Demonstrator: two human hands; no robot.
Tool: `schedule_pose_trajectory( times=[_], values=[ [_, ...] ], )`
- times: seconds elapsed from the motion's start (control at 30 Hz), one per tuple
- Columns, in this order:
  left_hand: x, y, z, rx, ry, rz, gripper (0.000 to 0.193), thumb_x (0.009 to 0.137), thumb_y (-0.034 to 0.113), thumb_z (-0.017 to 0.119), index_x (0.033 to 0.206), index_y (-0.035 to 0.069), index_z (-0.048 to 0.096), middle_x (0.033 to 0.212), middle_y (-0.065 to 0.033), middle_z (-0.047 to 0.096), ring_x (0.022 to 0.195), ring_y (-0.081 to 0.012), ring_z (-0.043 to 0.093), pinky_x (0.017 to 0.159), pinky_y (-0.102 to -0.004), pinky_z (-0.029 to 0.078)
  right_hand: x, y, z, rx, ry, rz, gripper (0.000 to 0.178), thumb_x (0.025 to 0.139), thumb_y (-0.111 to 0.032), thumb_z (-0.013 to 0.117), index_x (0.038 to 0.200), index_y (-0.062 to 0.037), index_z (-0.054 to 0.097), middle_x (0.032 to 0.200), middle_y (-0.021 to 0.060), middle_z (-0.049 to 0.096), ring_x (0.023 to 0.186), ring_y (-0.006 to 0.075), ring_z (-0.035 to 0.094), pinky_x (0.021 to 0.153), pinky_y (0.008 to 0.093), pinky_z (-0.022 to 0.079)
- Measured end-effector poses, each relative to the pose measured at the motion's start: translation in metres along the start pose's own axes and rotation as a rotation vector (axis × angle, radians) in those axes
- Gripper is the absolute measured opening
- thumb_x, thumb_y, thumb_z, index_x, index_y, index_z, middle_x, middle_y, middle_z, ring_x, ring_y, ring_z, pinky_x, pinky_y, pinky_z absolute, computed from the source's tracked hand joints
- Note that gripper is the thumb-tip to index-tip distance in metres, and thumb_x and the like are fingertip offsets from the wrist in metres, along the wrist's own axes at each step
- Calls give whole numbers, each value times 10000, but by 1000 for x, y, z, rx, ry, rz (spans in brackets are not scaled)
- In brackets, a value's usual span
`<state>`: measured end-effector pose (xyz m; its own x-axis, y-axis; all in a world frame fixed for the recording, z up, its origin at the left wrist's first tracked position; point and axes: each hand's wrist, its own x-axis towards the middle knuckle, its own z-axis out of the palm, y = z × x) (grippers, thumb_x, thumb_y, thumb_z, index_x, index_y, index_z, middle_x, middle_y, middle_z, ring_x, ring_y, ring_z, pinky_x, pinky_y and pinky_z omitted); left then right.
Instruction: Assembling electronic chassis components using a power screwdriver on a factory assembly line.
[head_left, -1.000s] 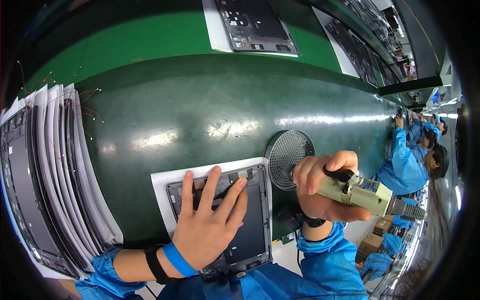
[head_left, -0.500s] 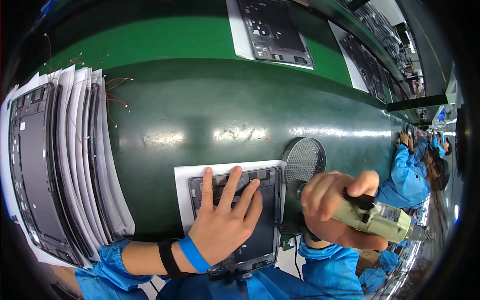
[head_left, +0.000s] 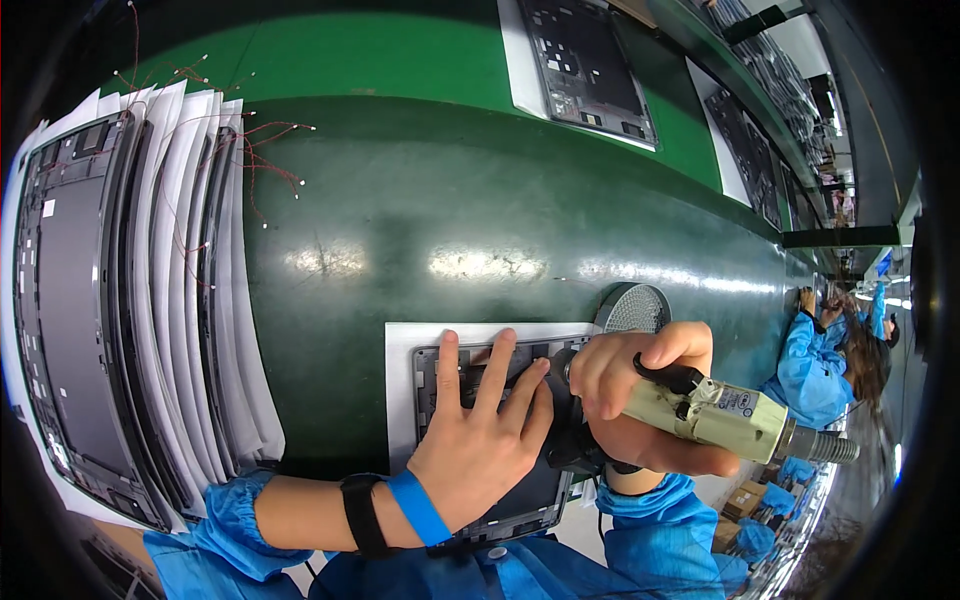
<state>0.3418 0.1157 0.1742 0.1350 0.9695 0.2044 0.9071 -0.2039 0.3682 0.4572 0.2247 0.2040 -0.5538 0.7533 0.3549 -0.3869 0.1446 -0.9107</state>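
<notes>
My left hand [head_left: 480,450] lies with spread fingers across a dark, flat device housing [head_left: 530,500], holding nothing. Its fingertips rest near the housing's far edge. Under the housing is a white sheet [head_left: 402,385]. My right hand [head_left: 635,385] is wrapped round a pale green electric screwdriver [head_left: 735,415], thumb near its black lever. The tool lies nearly level, its dark front end pointing left over the housing's far right part. Whether its tip touches anything is hidden. Just behind my right hand stands a round grey dish [head_left: 640,305] with a perforated grid, partly covered.
At left rises a stack of similar housings [head_left: 75,330] between white sheets, thin red wires [head_left: 265,165] sticking out. More housings [head_left: 590,65] lie on the bright green strip beyond the dark green table [head_left: 430,190]. People in blue [head_left: 810,360] sit far right.
My right hand has brought the screwdriver left, over the housing's far right part. The view has shifted, so the stack and housing sit further right. My left hand stays spread on the housing.
</notes>
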Motion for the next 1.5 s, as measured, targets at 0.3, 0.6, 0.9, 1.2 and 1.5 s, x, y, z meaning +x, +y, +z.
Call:
schedule_pose_trajectory(
  times=[0.3, 0.6, 0.9, 1.2, 1.5],
  values=[
    [10, 3, -4, 32, 17, 13, 297, 774, 211, 581, 1028, 89, 673, 1194, -77, 596, 1259, -387, 434, 973, -730, 283, 6, 1, -4, 2, -70, -33, 890, 643, -825, 592, 981, -17, 434, 650, 77, 549, 588, 197, 538, 582, 343, 460],
    [1, 25, -19, 123, -40, 99, 453, 776, 367, 679, 1151, 119, 624, 1250, -84, 570, 1285, -386, 406, 994, -699, 261, -11, -8, -16, 82, -20, 62, 833, 668, -695, 708, 1029, 13, 460, 661, 80, 556, 595, 173, 550, 575, 308, 463],
    [-129, 23, -104, -878, -250, -471, 246, 923, 150, 563, 1148, 61, 608, 936, -77, 655, 777, -230, 632, 657, -354, 544, 38, -105, -145, 575, 318, -136, 744, 848, -778, 338, 952, -62, 512, 477, -13, 347, 378, 120, 337, 379, 279, 320],
    [-208, 34, 14, -1688, -69, -762, 323, 938, 226, 609, 1195, 36, 566, 959, -51, 659, 824, -72, 604, 662, -214, 484, 35, -39, -286, 1084, 484, -75, 714, 790, -772, 490, 856, -63, 551, 487, -48, 275, 396, 74, 262, 400, 237, 248],
    [-143, 29, -44, -1532, -375, -779, 381, 877, 104, 659, 1232, 14, 556, 1144, -46, 625, 986, -133, 600, 841, -259, 475, 35, -36, -279, 1005, 595, 41, 728, 780, -776, 500, 851, -53, 549, 507, -47, 264, 417, 75, 245, 395, 231, 213]
  ],
)
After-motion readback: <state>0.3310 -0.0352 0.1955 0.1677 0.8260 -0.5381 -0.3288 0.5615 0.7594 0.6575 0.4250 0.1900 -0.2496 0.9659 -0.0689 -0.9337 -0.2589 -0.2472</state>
